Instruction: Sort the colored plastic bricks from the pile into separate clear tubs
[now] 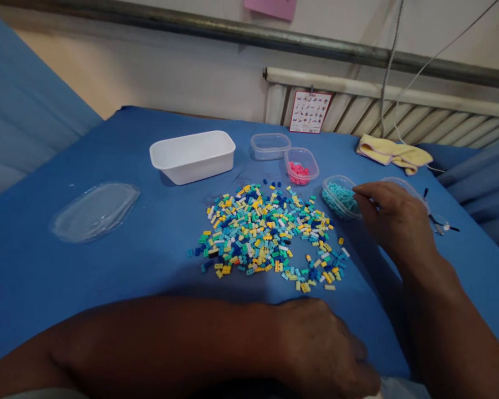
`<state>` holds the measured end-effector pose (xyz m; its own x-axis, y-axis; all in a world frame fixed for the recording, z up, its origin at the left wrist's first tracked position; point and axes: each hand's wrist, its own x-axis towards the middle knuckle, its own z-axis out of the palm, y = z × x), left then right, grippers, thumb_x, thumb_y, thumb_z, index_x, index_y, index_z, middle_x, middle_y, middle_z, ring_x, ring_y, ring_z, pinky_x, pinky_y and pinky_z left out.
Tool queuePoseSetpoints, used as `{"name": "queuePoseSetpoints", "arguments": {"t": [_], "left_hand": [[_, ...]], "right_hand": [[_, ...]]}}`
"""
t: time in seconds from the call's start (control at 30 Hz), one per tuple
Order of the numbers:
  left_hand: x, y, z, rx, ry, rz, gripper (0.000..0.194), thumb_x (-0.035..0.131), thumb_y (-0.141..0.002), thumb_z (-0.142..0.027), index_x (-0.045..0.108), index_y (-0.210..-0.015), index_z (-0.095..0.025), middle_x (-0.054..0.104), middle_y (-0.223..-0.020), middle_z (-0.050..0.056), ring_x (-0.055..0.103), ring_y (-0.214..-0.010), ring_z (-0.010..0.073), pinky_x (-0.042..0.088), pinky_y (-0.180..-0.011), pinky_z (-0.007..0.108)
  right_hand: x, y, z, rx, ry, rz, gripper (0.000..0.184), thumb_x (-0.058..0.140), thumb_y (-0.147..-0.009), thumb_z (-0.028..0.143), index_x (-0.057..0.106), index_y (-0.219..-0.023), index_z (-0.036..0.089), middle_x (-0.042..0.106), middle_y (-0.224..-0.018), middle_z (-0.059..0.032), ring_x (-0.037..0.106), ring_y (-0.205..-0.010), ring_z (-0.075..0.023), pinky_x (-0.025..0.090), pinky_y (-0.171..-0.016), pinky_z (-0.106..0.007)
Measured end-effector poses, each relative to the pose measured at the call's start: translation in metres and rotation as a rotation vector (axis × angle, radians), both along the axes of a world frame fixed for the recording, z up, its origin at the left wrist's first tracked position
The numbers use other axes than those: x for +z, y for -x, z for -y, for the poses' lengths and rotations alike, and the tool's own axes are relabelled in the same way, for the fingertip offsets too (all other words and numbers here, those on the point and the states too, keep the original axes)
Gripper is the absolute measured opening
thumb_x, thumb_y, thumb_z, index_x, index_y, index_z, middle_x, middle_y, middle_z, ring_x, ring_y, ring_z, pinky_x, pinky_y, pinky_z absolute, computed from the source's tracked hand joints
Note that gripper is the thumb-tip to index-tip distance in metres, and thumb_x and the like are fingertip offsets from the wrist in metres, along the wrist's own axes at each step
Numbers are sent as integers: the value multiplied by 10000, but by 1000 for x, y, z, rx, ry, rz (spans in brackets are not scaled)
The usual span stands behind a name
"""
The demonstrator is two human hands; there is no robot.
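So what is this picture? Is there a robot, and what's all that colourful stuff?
No robot here, just a person's two bare hands. There's one picture, taken by a camera on that person's head, looking forward and down. On the blue surface lies a pile of little bricks. Behind it are a white tub and a small box, with pink pieces in another. The right hand has its fingertips by the edge of a clear tub of turquoise pieces. The left hand is in front of the pile. I can't tell whether either hand holds anything.
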<state>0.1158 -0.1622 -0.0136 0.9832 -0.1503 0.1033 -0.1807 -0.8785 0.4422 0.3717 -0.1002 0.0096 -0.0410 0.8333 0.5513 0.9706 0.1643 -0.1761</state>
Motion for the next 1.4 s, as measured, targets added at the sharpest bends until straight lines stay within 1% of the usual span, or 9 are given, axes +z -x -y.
{"name": "queuePoseSetpoints", "arguments": {"t": [0.1, 0.27, 0.33, 0.5, 0.8, 1.07, 1.2, 1.3, 1.4], "left_hand": [[1, 0, 0, 0, 5, -6, 69, 724, -987, -308, 717, -955, -247, 767, -949, -18, 712, -771, 175, 312, -420, 346], [-1, 0, 1, -3, -7, 5, 49, 726, -979, -297, 733, -989, -249, 763, -943, -26, 715, -779, 184, 306, -412, 354], [-2, 0, 1, -2, -17, 7, 56, 732, -973, -303, 738, -1000, -255, 753, -920, -31, 716, -771, 191, 284, -403, 353], [-6, 0, 2, 19, -19, 53, 55, 758, -952, -301, 719, -957, -262, 719, -847, -41, 697, -715, 185, 245, -380, 343], [-8, -1, 2, 13, 15, 38, 60, 729, -972, -323, 736, -972, -263, 753, -916, -25, 707, -740, 196, 259, -392, 342], [-7, -1, 3, 5, 24, -1, 61, 712, -984, -325, 735, -993, -269, 762, -934, -29, 718, -753, 198, 245, -381, 343], [-10, -2, 3, 0, 27, 28, 62, 721, -974, -328, 727, -986, -268, 744, -894, -31, 720, -736, 197, 225, -381, 342], [-12, -2, 3, 2, 4, 53, 57, 727, -959, -326, 719, -965, -270, 724, -856, -27, 701, -701, 200, 229, -382, 340], [-10, -2, 2, 14, -3, 57, 54, 719, -968, -327, 728, -968, -274, 725, -853, -27, 691, -700, 200, 238, -387, 345]], "right_hand": [[4, 14, 6, 25, -7, 5, 217, 588, -1091, 300, 784, -1121, 210, 817, -1059, -117, 760, -975, -290, 580, -873, -435], [3, 40, 19, 429, 303, 14, 201, 581, -1106, 237, 779, -1134, 222, 808, -1105, -90, 760, -996, -225, 580, -884, -354], [-1, 47, 21, 498, 397, 55, 220, 577, -1091, 186, 784, -1155, 222, 803, -1111, -88, 761, -1006, -227, 577, -872, -347], [-5, 52, 23, 417, 481, 99, 231, 606, -1052, 156, 800, -1157, 225, 803, -1113, -87, 763, -1038, -246, 568, -856, -341], [-3, 48, 29, 339, 557, 131, 214, 614, -1037, 191, 775, -1171, 237, 781, -1145, -79, 746, -1009, -239, 550, -834, -346], [-2, 50, 29, 355, 503, 147, 125, 581, -1054, 191, 700, -1029, 221, 749, -1015, -69, 723, -932, -239, 512, -792, -342], [-5, 60, 25, 438, 422, 69, 158, 551, -1078, 184, 695, -1135, 216, 767, -1086, -85, 727, -1004, -241, 532, -853, -348], [-8, 70, 24, 480, 444, 107, 215, 546, -1098, 208, 712, -1233, 204, 763, -1138, -110, 722, -1048, -260, 535, -870, -363], [-8, 75, 25, 441, 473, 175, 215, 537, -1105, 201, 745, -1157, 190, 749, -1068, -112, 709, -999, -260, 521, -833, -361]]}}
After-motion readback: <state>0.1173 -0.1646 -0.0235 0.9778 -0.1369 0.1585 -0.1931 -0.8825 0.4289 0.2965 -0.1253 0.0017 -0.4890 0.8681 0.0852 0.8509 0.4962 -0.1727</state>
